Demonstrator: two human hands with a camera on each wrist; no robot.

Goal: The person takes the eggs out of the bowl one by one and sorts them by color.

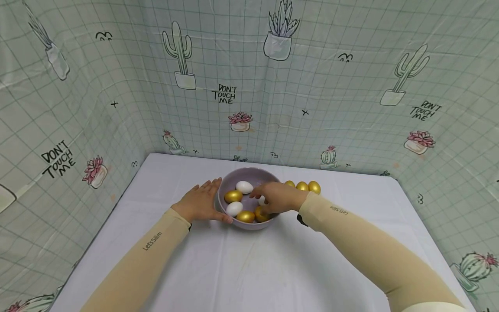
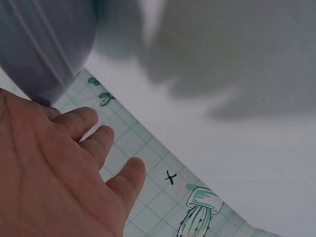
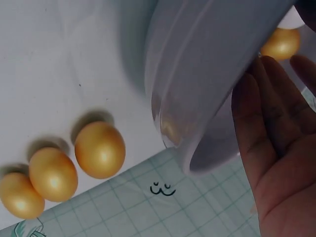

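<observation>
Right grip (image 1: 278,197): bare hand, reaching over the bowl's right side, fingers angled down inside. Palm carries nothing in the wrist view, but the fingertips are partly hidden, so can't tell whether they pinch an egg. A half-covered white egg (image 1: 262,201) sits under it, with a front gold egg (image 1: 261,213) just below that. Left grip (image 1: 204,201): grasping nothing, fingers extended and spread, hand braced against the bowl's left side, thumb near the front rim.

Eggs are in the mauve bowl (image 1: 253,173): three white and three gold showing, others may be covered. Three loose gold eggs (image 1: 302,186) stand in a row on the counter (image 1: 257,268), right of the bowl and toward its far side. Gridded cactus cloth (image 1: 249,65) behind.

Step looks like handling eggs one at a time, left as the brace. To do it well: come in steep, pinch one egg around its waist with thumb and two fingers, no palm push. Shells look smooth, so expect rolling; light, even pressure. Watch the knuckles against neighbouring eggs. Lift straight past the rim before going sideways. Let go low, only once the egg is supported. Left should resist side load without tipping the bowl.
</observation>
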